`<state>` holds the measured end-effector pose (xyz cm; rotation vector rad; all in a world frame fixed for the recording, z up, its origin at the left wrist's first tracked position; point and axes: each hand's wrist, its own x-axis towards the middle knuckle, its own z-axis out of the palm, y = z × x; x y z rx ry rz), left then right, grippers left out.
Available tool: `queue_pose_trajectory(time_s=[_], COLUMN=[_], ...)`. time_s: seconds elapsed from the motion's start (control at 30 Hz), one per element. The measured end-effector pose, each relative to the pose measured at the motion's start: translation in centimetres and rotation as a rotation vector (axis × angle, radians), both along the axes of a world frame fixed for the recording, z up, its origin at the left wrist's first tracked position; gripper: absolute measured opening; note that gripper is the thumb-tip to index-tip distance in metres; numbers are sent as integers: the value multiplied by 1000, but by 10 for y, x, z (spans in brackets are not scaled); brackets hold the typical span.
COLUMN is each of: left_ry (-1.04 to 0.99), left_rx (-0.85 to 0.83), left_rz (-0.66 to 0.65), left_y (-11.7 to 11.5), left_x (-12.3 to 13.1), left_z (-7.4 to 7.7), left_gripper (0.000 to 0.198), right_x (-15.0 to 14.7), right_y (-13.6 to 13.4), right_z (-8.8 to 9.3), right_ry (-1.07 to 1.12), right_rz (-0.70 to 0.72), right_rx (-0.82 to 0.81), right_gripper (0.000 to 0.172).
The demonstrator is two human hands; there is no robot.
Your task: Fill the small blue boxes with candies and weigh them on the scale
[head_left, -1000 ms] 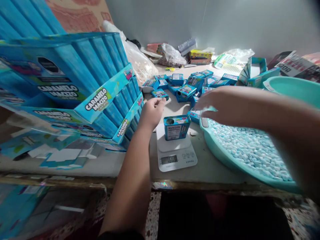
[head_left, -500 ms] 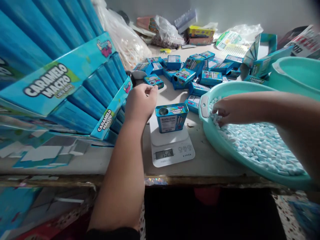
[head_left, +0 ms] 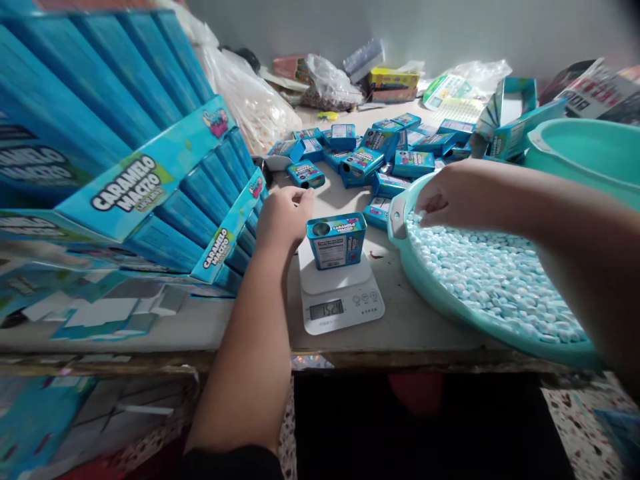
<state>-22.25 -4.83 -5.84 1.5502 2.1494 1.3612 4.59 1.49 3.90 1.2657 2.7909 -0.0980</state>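
Note:
A small blue candy tin (head_left: pixel 337 250) stands upright on a white digital scale (head_left: pixel 367 303), whose display reads about 152.4. Just left of the tin is my left hand (head_left: pixel 285 217), closed, thumb and finger pressed together; whatever they may hold does not show. My right hand (head_left: pixel 445 197) is over the left end of a teal tub (head_left: pixel 413 263) full of pale blue and white candies (head_left: pixel 495 283). Its fingers are curled in at the tub's rim, closed on candies that are mostly hidden by the hand.
A pile of blue tins (head_left: pixel 380 143) lies behind the scale. At left rises a tall display of blue boxes (head_left: pixel 150 180) marked "Caramelo Macizo". A second teal tub (head_left: pixel 590 150) stands at back right. Plastic bags (head_left: pixel 250 93) and cartons (head_left: pixel 395 80) line the wall.
My right hand has risen from among the candies to just above them. The left hand keeps its pinch beside the tin. My view has shifted slightly.

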Motion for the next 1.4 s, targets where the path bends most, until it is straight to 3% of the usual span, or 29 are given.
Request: queue_pose_trajectory(time_s=[0.13,0.23,0.33,0.53,0.67,0.83,1.07,1.23,1.4], left_ry=[-3,-7,-24,-43,-110,-94,101,100,148], left_rx=[-35,6,61,285,309,302,236,215,156], left_rz=[4,4,9,-10,20,-15,20,30,-21], left_y=[-1,-3,-4,2,4,3,4,5,5], left_x=[-1,-1,-2,-1,-3,-3,-12,-16,-9], left_z=[2,6,9,4,0,-1,-3,-3,0], left_gripper=[32,32,31,38,45,57,56,52,53], right_x=[-5,-12,-25,-74,-94,-92,-94,-94,-92], right_y=[-12,-17,-20,-39,-49,-51,-49,-47,-46], right_z=[7,9,11,16,9,-7,-22,-23,-20], right_ry=[74,24,58,372,524,584,620,616,549], right_rz=[57,86,87,306,456,438,435,417,506], right_rx=[-11,127,199,119,24,-7,-23,-35,-15], right_gripper=[7,18,18,17,17,13,12,12,17])
